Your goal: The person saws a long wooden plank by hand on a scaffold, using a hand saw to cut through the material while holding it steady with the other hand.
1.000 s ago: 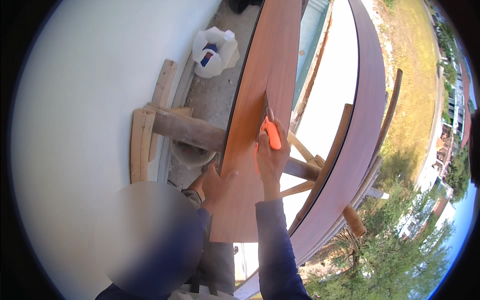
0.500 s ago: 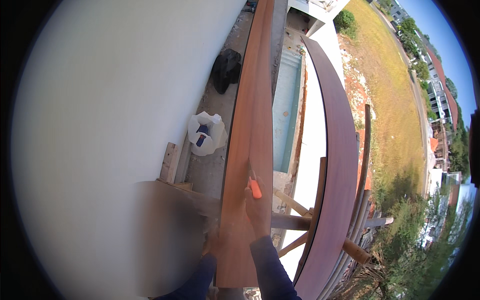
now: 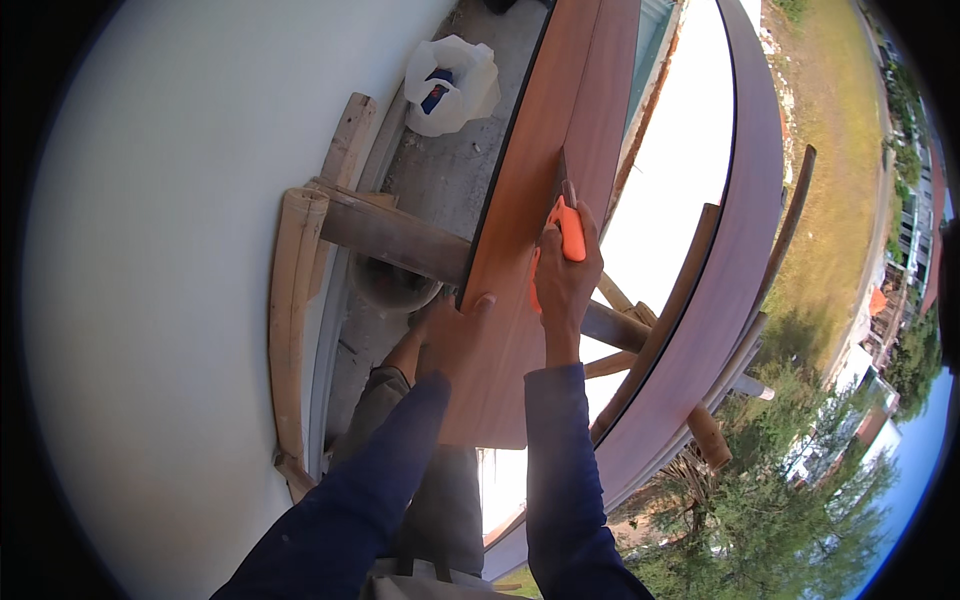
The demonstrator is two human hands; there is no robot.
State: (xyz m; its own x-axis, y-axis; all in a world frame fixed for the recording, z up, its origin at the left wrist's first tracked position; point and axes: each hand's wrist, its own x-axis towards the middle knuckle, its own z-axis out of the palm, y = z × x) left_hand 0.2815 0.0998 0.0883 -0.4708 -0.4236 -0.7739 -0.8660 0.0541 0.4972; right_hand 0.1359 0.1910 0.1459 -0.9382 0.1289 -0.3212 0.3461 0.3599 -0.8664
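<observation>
A long brown plank (image 3: pixel 500 380) runs away from me, with a thin lengthwise line along its far part. My right hand (image 3: pixel 573 290) is closed round the orange handle of a handsaw (image 3: pixel 570 232). The saw's narrow blade points away from me and meets the plank at the near end of that line. At the plank's left edge, my left hand (image 3: pixel 455 328) lays its thumb on top; its other fingers go over the side and are mostly hidden. It is nearer to me than the saw.
Wooden poles (image 3: pixel 400 235) pass beneath the plank. A second brown plank (image 3: pixel 745 210) stands to the right by bamboo poles (image 3: pixel 790 230). At left are a white wall (image 3: pixel 150 250), a timber post (image 3: pixel 290 320) and a white plastic bag (image 3: pixel 455 90) with a dark blue thing inside.
The view has tipped nearer to me, so the planks and bag appear higher. My left hand and both forearms now show more plainly. The saw stays in my right hand on the plank.
</observation>
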